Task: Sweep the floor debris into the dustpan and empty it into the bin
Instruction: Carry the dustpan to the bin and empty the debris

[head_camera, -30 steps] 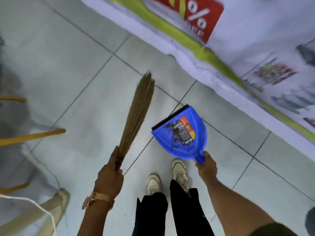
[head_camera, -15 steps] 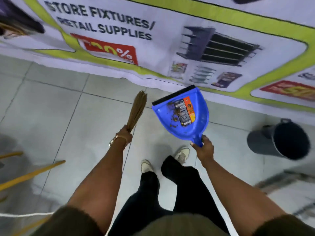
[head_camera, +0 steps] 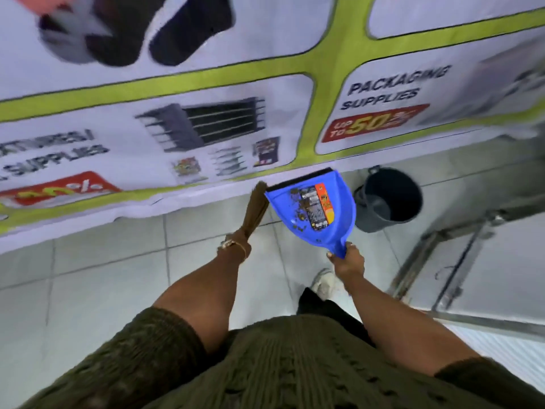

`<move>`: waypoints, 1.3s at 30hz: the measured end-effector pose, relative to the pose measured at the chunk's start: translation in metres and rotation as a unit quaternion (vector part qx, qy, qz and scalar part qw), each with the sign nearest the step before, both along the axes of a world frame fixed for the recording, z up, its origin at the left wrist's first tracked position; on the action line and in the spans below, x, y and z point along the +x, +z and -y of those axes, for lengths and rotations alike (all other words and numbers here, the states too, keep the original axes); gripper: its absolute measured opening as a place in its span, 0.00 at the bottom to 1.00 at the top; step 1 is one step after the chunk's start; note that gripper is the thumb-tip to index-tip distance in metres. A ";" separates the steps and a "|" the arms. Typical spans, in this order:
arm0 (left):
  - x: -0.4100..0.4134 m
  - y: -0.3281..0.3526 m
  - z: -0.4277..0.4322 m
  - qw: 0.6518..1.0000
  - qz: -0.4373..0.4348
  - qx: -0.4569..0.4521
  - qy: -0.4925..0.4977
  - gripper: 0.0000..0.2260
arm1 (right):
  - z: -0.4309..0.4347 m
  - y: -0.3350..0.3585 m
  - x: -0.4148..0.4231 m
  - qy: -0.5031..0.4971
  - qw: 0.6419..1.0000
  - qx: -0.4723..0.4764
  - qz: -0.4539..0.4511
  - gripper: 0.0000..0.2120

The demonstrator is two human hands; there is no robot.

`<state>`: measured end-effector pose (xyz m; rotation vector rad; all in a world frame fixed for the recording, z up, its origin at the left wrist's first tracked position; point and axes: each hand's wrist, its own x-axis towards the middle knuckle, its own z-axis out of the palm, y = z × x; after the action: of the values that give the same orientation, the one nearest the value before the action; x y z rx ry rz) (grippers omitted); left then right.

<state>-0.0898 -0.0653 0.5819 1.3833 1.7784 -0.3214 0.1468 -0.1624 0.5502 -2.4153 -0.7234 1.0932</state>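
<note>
Above the tiled floor [head_camera: 103,290], our right hand [head_camera: 348,262] grips the loaded dustpan [head_camera: 317,214] beside the bin [head_camera: 389,199]; left hand [head_camera: 236,246] clasps the broom [head_camera: 255,208]. Emptying step: next, tip over the bin's mouth.

Shop, sale banner [head_camera: 188,134], tiled floor [head_camera: 97,278]

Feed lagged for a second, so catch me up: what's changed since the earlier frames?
The person turned toward the banner and walked up to the grey bin, which now sits just right of the blue dustpan. Unchanged: right hand holds the dustpan level, debris inside; left hand holds the broom.
</note>
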 end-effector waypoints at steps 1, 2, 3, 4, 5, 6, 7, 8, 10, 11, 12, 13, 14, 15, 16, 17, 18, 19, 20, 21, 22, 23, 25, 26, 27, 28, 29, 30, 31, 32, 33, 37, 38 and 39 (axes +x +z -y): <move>0.025 -0.002 -0.005 0.999 -0.006 0.012 -0.030 0.25 | 0.002 -0.002 0.025 -0.009 1.000 -0.006 0.003 0.21; 0.047 -0.005 -0.009 0.998 -0.013 0.028 -0.060 0.24 | 0.004 -0.005 0.046 -0.017 1.000 -0.011 0.006 0.21; 0.077 -0.007 -0.017 0.995 -0.020 0.039 -0.090 0.22 | 0.004 -0.008 0.075 -0.033 0.999 -0.014 0.006 0.21; 0.098 -0.008 -0.022 0.993 -0.026 0.041 -0.110 0.20 | 0.003 -0.010 0.095 -0.051 0.998 -0.020 0.000 0.21; 0.124 -0.009 -0.030 0.990 -0.027 0.039 -0.131 0.20 | 0.000 -0.011 0.119 -0.074 0.997 -0.024 -0.004 0.21; 0.143 -0.009 -0.037 0.988 -0.028 0.035 -0.146 0.19 | -0.005 -0.012 0.136 -0.087 0.996 -0.027 -0.010 0.20; 0.159 -0.009 -0.042 0.987 -0.027 0.032 -0.156 0.19 | -0.010 -0.014 0.151 -0.094 0.995 -0.029 -0.014 0.19; 0.181 -0.010 -0.050 0.986 -0.025 0.027 -0.163 0.18 | -0.018 -0.016 0.170 -0.105 0.994 -0.028 -0.019 0.19; 0.209 -0.011 -0.064 0.985 -0.023 0.016 -0.167 0.18 | -0.034 -0.022 0.198 -0.120 0.991 -0.036 -0.035 0.20; 0.219 -0.012 -0.069 0.985 -0.027 0.012 -0.172 0.18 | -0.043 -0.025 0.210 -0.122 0.991 -0.050 -0.037 0.21; 0.227 -0.012 -0.075 0.983 -0.037 0.009 -0.182 0.18 | -0.053 -0.026 0.221 -0.122 0.989 -0.069 -0.038 0.22; 0.237 -0.013 -0.081 0.980 -0.048 0.006 -0.193 0.19 | -0.063 -0.028 0.234 -0.125 0.987 -0.086 -0.043 0.23; 0.243 -0.014 -0.085 0.979 -0.058 0.005 -0.198 0.19 | -0.072 -0.030 0.245 -0.123 0.986 -0.102 -0.043 0.23; 0.250 -0.016 -0.091 0.977 -0.069 0.007 -0.204 0.20 | -0.082 -0.034 0.257 -0.115 0.986 -0.116 -0.041 0.22; 0.254 -0.017 -0.095 0.974 -0.078 0.007 -0.212 0.20 | -0.091 -0.036 0.267 -0.098 0.986 -0.127 -0.037 0.21; 0.255 -0.019 -0.097 0.972 -0.085 0.010 -0.219 0.20 | -0.097 -0.038 0.276 -0.087 0.986 -0.135 -0.031 0.20; 0.259 -0.022 -0.101 0.970 -0.091 0.009 -0.223 0.20 | -0.105 -0.041 0.288 -0.084 0.986 -0.143 -0.030 0.20; 0.261 -0.025 -0.102 0.969 -0.097 0.008 -0.225 0.20 | -0.111 -0.042 0.298 -0.082 0.985 -0.150 -0.026 0.20; 0.264 -0.029 -0.104 0.967 -0.105 0.004 -0.231 0.20 | -0.117 -0.044 0.308 -0.082 0.984 -0.156 -0.025 0.20; 0.265 -0.031 -0.106 0.965 -0.112 0.001 -0.238 0.20 | -0.123 -0.044 0.316 -0.083 0.982 -0.165 -0.028 0.21; 0.265 -0.033 -0.107 0.963 -0.119 -0.001 -0.242 0.21 | -0.129 -0.044 0.323 -0.091 0.981 -0.172 -0.029 0.22; 0.268 -0.035 -0.109 0.962 -0.123 -0.004 -0.243 0.22 | -0.133 -0.043 0.331 -0.101 0.978 -0.177 -0.034 0.23; 0.273 -0.038 -0.111 0.961 -0.130 -0.006 -0.244 0.23 | -0.140 -0.042 0.344 -0.116 0.976 -0.180 -0.042 0.24; 0.275 -0.039 -0.111 0.961 -0.130 -0.004 -0.243 0.23 | -0.142 -0.042 0.349 -0.120 0.976 -0.178 -0.043 0.24; 0.277 -0.039 -0.111 0.962 -0.128 -0.003 -0.239 0.23 | -0.144 -0.043 0.353 -0.124 0.975 -0.178 -0.043 0.24; 0.282 -0.040 -0.112 0.964 -0.127 -0.002 -0.235 0.23 | -0.146 -0.044 0.358 -0.128 0.975 -0.178 -0.042 0.24; 0.285 -0.040 -0.112 0.964 -0.127 0.001 -0.233 0.23 | -0.147 -0.045 0.362 -0.132 0.974 -0.180 -0.044 0.24; 0.290 -0.041 -0.113 0.963 -0.130 0.004 -0.237 0.22 | -0.147 -0.047 0.365 -0.139 0.973 -0.179 -0.049 0.24; 0.294 -0.041 -0.113 0.960 -0.134 0.007 -0.244 0.22 | -0.148 -0.051 0.368 -0.144 0.973 -0.174 -0.053 0.25; 0.299 -0.041 -0.113 0.958 -0.138 0.009 -0.253 0.21 | -0.149 -0.054 0.369 -0.150 0.973 -0.169 -0.056 0.25; 0.303 -0.043 -0.113 0.955 -0.141 0.010 -0.259 0.21 | -0.149 -0.059 0.370 -0.160 0.972 -0.164 -0.060 0.25; 0.318 -0.053 -0.109 0.951 -0.148 -0.001 -0.273 0.23 | -0.148 -0.081 0.367 -0.203 0.965 -0.147 -0.081 0.25; 0.321 -0.059 -0.108 0.945 -0.160 -0.012 -0.286 0.24 | -0.149 -0.089 0.364 -0.214 0.963 -0.143 -0.083 0.25; 0.324 -0.062 -0.108 0.938 -0.173 -0.021 -0.300 0.25 | -0.150 -0.094 0.361 -0.227 0.961 -0.134 -0.086 0.24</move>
<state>0.2338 0.0426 0.5195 1.9092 1.5561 -0.9749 0.5081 -0.0126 0.4565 -2.4818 0.0473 1.2383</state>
